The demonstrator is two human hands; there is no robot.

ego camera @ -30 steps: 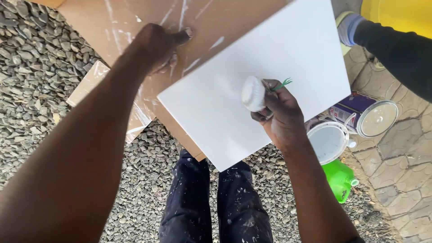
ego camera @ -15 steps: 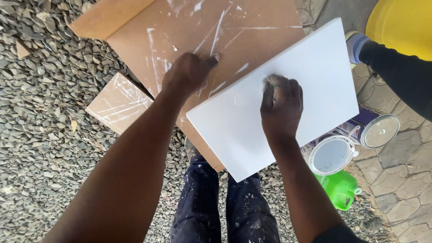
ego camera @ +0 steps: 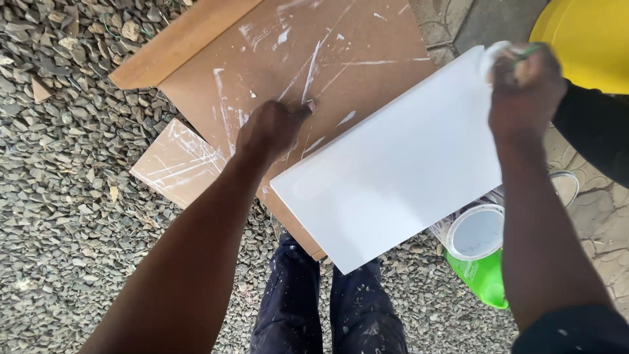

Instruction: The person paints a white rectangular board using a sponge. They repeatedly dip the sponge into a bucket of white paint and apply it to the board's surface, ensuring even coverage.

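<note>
Right hand (ego camera: 524, 88) closed around small paint roller (ego camera: 496, 58) at far corner of white panel (ego camera: 400, 170); left hand (ego camera: 272, 128) pressing brown board (ego camera: 327, 59) beside it, fingers curled; best rolled evenly, board held steady.

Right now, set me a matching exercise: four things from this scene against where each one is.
Things:
1. left hand
2. right hand
3. white panel
4. green container

Places:
A. at the panel's far corner, gripping a roller
B. on gravel beside the open paint can
C. pressed on the brown board
D. lying on top of the brown board

Pairs: 1-C, 2-A, 3-D, 4-B
</note>
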